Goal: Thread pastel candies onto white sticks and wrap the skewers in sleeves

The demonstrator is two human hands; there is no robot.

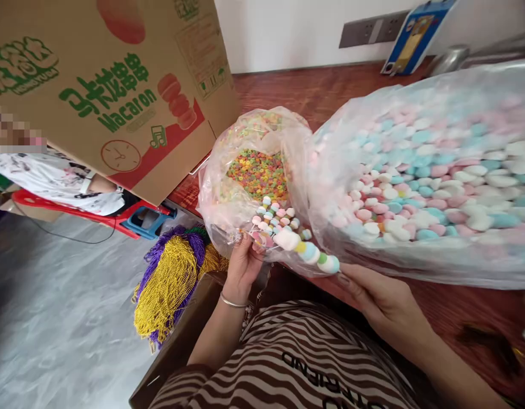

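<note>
My right hand (369, 292) pinches the end of a stick threaded with marshmallows and small coloured rings (308, 251). The stick slants up to the left, over the lower edge of a bag. My left hand (245, 261) has its fingers closed by small white stick ends, beside a bunch of finished marshmallow skewers (274, 218); what it grips is too small to tell. Behind the skewers, an open plastic bag (215, 176) holds coloured ring candies (258, 173). On the right, a large clear bag (339, 125) is full of pink, white and blue marshmallows (441, 199).
A big cardboard box (160, 147) stands at the upper left on the red-brown table (279, 88). Gold and purple bead strings (164, 289) hang below it. A person's forearm (103, 184) shows at far left. A blue package (416, 37) stands by the wall.
</note>
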